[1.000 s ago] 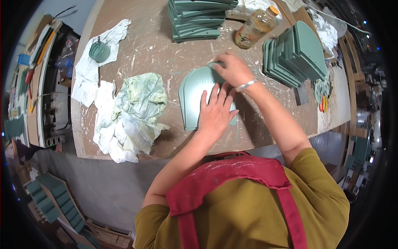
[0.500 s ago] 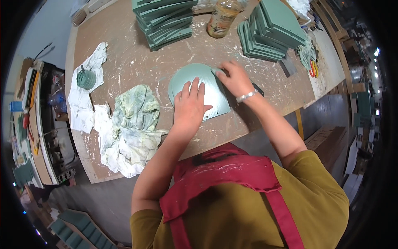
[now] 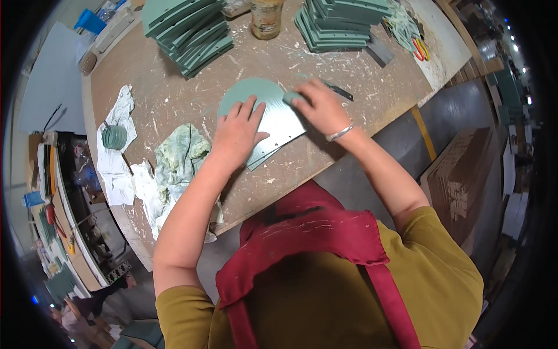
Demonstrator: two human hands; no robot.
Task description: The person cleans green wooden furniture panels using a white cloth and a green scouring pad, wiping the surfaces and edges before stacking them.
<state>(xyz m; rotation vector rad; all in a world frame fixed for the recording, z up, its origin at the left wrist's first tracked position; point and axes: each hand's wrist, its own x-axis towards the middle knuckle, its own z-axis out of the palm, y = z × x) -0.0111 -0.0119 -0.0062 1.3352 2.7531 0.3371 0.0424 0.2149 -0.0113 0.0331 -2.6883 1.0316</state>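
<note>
A green panel (image 3: 278,123), rounded at its far end and straight along its near edge, lies flat on the worktable. Part of another panel (image 3: 261,161) peeks out beneath its near left corner. My left hand (image 3: 235,129) rests on the upper panel with fingers spread and holds nothing. At the panel's right edge, my right hand (image 3: 319,107) pinches a small green pad (image 3: 291,98) against the surface; its exact kind is unclear. Just beyond that hand lies a black knife-like tool (image 3: 338,90), partly hidden.
Green panels are piled in a left stack (image 3: 192,38) and a right stack (image 3: 337,26), with a jar (image 3: 266,20) of amber liquid between. Stained rags (image 3: 180,157) and a green-smeared cup (image 3: 114,136) sit left. Red-and-yellow-handled scissors (image 3: 419,50) lie far right.
The whole view has shifted and turned slightly. My left hand stays on the panel, and my right hand still grips the pad at its right edge. More of the black tool shows.
</note>
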